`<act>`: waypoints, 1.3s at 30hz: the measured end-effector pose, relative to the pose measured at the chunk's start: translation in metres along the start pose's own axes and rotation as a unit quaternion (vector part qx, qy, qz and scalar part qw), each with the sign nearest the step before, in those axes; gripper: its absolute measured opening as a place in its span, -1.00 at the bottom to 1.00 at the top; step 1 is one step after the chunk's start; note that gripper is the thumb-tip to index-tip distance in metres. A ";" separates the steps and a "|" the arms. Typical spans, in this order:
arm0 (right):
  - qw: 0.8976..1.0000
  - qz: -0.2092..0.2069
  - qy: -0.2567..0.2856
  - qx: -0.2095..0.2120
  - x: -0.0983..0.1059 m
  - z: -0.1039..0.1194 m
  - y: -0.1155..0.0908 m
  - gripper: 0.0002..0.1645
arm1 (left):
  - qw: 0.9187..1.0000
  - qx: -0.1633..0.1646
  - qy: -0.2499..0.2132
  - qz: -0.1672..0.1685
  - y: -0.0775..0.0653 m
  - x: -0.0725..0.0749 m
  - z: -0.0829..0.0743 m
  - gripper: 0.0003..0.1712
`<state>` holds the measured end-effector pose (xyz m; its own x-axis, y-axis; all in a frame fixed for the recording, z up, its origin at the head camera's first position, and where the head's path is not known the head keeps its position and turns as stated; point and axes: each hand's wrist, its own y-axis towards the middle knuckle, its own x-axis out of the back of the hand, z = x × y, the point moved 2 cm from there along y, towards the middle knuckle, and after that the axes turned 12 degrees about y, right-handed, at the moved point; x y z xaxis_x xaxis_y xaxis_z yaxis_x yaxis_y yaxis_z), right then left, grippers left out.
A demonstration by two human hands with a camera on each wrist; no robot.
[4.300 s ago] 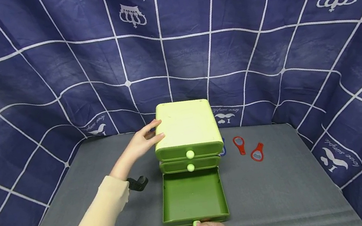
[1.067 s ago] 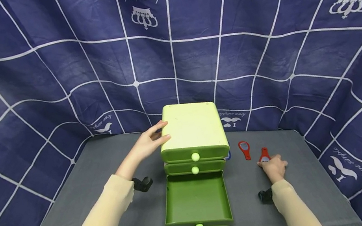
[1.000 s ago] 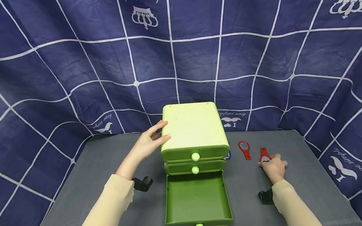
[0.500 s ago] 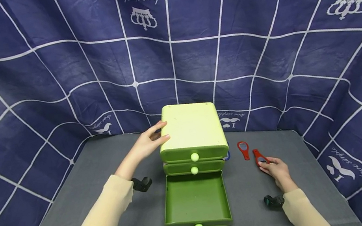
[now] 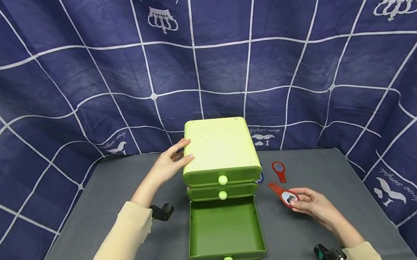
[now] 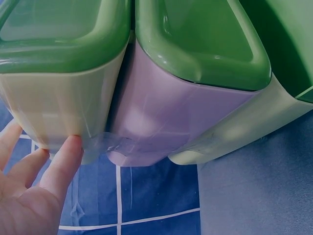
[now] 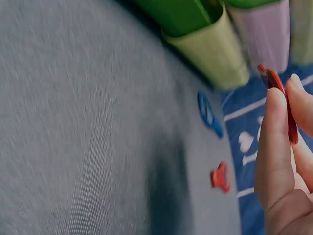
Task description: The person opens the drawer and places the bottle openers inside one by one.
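A small drawer cabinet with a pale yellow-green top stands mid-table. Its bottom green drawer is pulled out with nothing in it; the two drawers above are closed. My left hand rests against the cabinet's upper left side, fingers extended, and the left wrist view shows its fingertips touching the cream casing. My right hand pinches a red bottle opener by its round metal end, handle pointing left. It is held to the right of the drawer; in the right wrist view the opener sits between thumb and fingers.
A second red bottle opener lies on the grey table right of the cabinet. Behind the cabinet's right edge a blue opener-like item partly shows; the right wrist view gives the blue item whole. A blue curtain hangs behind.
My right hand left the drawer knob, reached to the right-hand red bottle opener, took hold of it and carried it up and left. My left hand stays on the cabinet.
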<state>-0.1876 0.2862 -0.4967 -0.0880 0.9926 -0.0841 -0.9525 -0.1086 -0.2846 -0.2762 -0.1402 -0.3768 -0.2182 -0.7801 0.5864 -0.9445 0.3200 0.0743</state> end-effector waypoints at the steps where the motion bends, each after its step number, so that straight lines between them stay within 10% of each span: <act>1: 1.000 0.014 -0.007 0.003 -0.005 0.001 -0.003 -0.22 | 1.000 -0.001 0.000 0.000 0.000 0.000 0.000 -0.31; 16: 0.976 0.200 -0.053 0.068 -0.094 -0.001 -0.011 -0.40 | 1.000 -0.001 0.006 0.005 0.000 0.000 -0.001 -0.31; 39: 0.944 0.203 -0.248 0.079 -0.164 -0.030 0.005 -0.58 | 1.000 0.002 0.007 0.005 0.003 0.000 0.003 -0.30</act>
<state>-0.1687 0.1214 -0.5133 -0.5437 0.7789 0.3125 -0.8390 -0.5147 -0.1766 -0.2799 -0.1406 -0.3792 -0.2235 -0.7698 0.5978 -0.9435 0.3248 0.0656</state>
